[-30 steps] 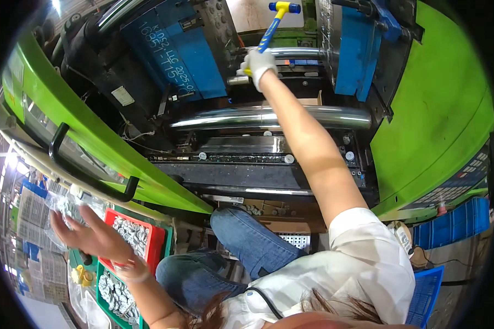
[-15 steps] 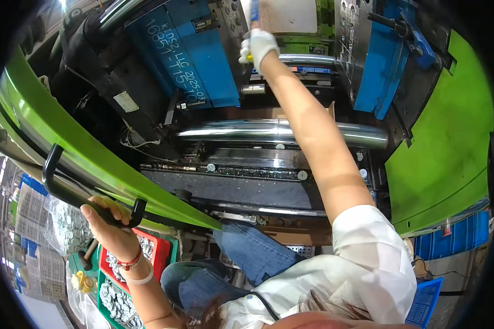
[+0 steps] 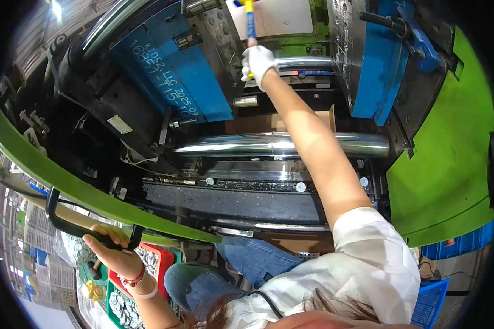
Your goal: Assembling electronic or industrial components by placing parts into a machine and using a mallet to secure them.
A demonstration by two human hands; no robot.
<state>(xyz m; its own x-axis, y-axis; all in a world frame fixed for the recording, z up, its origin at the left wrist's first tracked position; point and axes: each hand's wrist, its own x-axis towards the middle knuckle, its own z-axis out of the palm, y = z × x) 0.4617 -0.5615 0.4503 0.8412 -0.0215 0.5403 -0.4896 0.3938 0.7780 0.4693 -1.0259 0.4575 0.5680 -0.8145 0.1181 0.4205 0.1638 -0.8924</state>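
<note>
a large machine [image 3: 233,202] fills the view, its green panel [image 3: 442,164] to the right and its green door [image 3: 110,203] sweeping across the left. inside stand two blue mould blocks, one on the left [image 3: 195,66] and one on the right [image 3: 376,66], well apart, with a polished steel bar [image 3: 225,145] crossing below them on the worker's side. on the door, a bent black handle [image 3: 71,226] lies under the bare left hand [image 3: 118,257], fingers hooked over it, thumb jutting out to the side; a full palm-and-thumb wrap would likely steady the door better. the hammer [image 3: 251,21], blue and yellow, is at the top of the view, upright against a pale board between the blocks, its head partly cut off by the upper edge. the gloved right hand [image 3: 259,64] is clenched around its lower handle, a yellow bit showing by the fist. at such full stretch, good form would probably mean a firm wrist, the head kept clear of the left block's metal face and the bare forearm off the steel bar. nearer the body, a red tray [image 3: 163,264] of small pale parts stands beyond the left wrist; smallest of all, a round pale piece [image 3: 301,187] lies on the dark ledge, worth keeping sleeves away from.
</note>
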